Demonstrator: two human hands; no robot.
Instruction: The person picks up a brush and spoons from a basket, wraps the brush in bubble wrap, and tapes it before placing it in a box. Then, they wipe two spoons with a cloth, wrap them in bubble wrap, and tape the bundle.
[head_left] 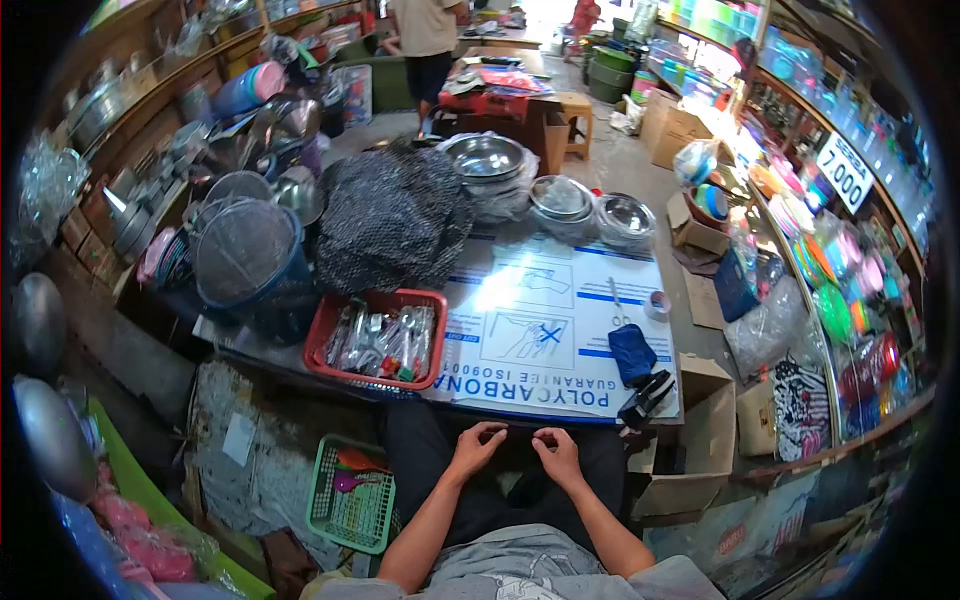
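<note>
- The left hand (475,447) sits at the near edge of the worktop (222,332), above the person's lap, with its fingers (492,432) curled inward.
- The right hand (558,452) is just beside it, its fingers (545,437) curled the same way; the two hands are close but apart.
- I cannot tell whether either hand pinches something small or is empty.
- The white printed sheet (560,300) covers the middle and right of the worktop; its near edge lies just beyond both hands.
- A red basket (318,335) stands on the left part of the sheet and holds shiny packets (385,340).
- On the right of the sheet lie a blue cloth (632,352), scissors (618,305) just beyond it, and a tape roll (657,305) beside them.
- A black tool (646,395) lies at the sheet's near right corner, near the right hand.
- A green basket (322,500) sits on the floor, left of the person's legs.
- At the far side stand steel bowls (485,157) and a dark cloth bundle (392,215).
- An open cardboard box (705,430) stands right of the worktop.
- Another person (428,40) stands far back in the aisle.
</note>
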